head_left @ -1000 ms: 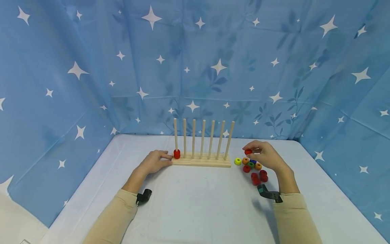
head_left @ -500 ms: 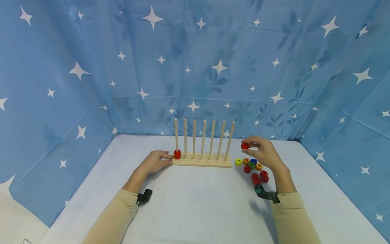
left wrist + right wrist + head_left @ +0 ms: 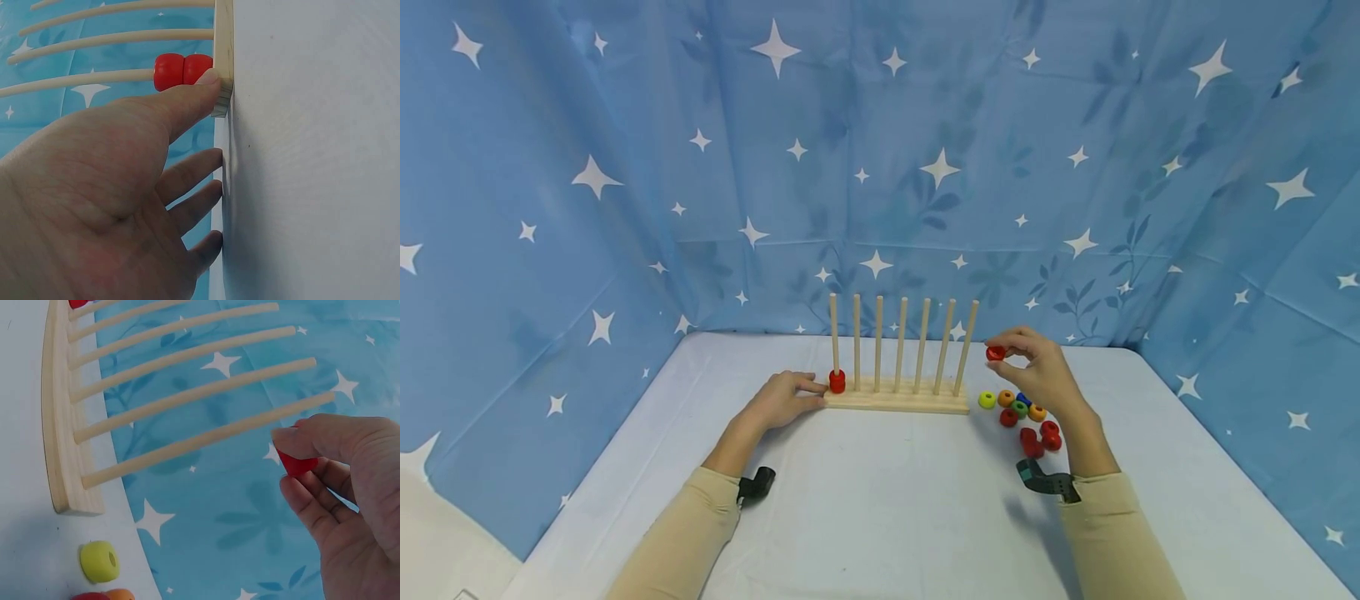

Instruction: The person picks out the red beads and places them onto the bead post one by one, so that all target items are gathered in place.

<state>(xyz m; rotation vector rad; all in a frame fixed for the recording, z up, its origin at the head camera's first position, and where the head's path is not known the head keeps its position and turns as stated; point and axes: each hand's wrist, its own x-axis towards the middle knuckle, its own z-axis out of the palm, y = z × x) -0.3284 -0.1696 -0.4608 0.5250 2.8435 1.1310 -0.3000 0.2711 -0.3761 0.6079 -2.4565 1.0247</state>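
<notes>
A wooden peg rack (image 3: 895, 400) with several upright rods stands on the table. Two red beads (image 3: 837, 382) are stacked on its leftmost rod. My left hand (image 3: 782, 398) holds the rack's left end; in the left wrist view its thumb (image 3: 194, 97) lies on the base beside the beads, and the index finger is hidden. My right hand (image 3: 1033, 362) pinches a red bead (image 3: 995, 353) between thumb and fingers, raised off the table to the right of the rightmost rod. In the right wrist view this bead (image 3: 299, 464) is partly covered by the thumb.
Loose beads lie right of the rack: a yellow bead (image 3: 987, 400), orange ones, a green bead (image 3: 1018, 409), a blue one and several red beads (image 3: 1032, 443). A white cloth covers the table (image 3: 880, 500). A blue starry curtain (image 3: 880, 167) hangs behind.
My right hand has risen and moved left toward the rack with the red bead, away from the loose beads. The left hand and the rack have stayed in place.
</notes>
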